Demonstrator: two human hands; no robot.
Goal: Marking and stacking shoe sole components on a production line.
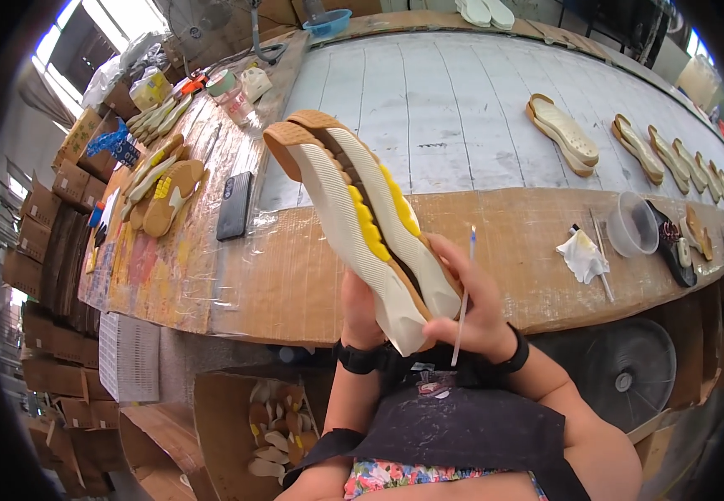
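Looks down from head height, close above left hand [362, 313] and right hand [484, 311], and forward across the bench [479, 125], fisheye-wide.

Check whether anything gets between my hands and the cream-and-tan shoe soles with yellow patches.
Nothing visible does: the left hand and right hand both touch the cream-and-tan soles directly. The right hand also has a thin, blue-tipped white stick beside the soles, but it doesn't block that grip.
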